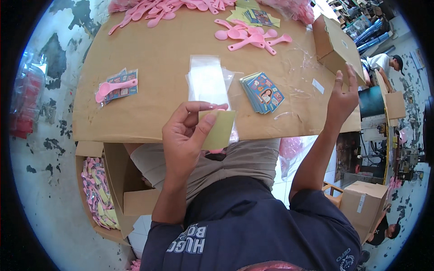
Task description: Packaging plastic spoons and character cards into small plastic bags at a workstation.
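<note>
My left hand [184, 128] is closed around a plain yellow-green card [222, 128], thumb pressed on its face. Bits of pink show at the card's top and bottom edges, perhaps a spoon behind it. Off to the right, my right hand [343, 97] is raised beside a cardboard box, fingers apart, with nothing visible in them. Clear plastic bags [208, 81] lie stacked just beyond my left hand. Right of them sits a pile of blue printed cards [264, 93]. A pink measuring spoon [118, 87] rests on bagged cards at the table's left.
Loose pink spoons [253, 37] and a larger heap [158, 9] lie at the far side. An open cardboard box [332, 43] stands at the far right edge. Below left, another box [122, 180] adjoins a carton of packed pink spoons [97, 189]. Two other people are at the right.
</note>
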Available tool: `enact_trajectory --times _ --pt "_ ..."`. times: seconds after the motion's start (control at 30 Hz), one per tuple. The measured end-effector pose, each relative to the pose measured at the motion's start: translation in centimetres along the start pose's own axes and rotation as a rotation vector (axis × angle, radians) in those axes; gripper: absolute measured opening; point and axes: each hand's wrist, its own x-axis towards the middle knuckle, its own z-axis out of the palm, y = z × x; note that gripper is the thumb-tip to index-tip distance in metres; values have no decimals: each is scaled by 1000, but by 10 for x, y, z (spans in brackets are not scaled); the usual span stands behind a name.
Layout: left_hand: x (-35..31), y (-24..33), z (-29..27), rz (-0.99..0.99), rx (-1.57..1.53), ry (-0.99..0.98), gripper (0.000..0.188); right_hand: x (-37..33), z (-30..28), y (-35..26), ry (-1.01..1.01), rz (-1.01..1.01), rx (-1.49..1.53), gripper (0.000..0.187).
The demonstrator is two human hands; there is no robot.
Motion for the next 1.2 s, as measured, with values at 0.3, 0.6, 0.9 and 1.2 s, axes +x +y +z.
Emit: enact_trajectory --times 0.3,0.6,0.9,1.2 --pt "11 -10 7 131 -33 10 11 -65 -14 -106 -820 197 1041 22" --pt "10 -12 4 157 -7 23 13 -80 -4 -145 -1041 566 1372 19" --pt "4 0 1 25 64 31 21 -75 -6 -150 -1019 553 1382 15" --pt "0 -7 -13 214 72 -71 6 -63 -6 -147 -967 225 1382 16"
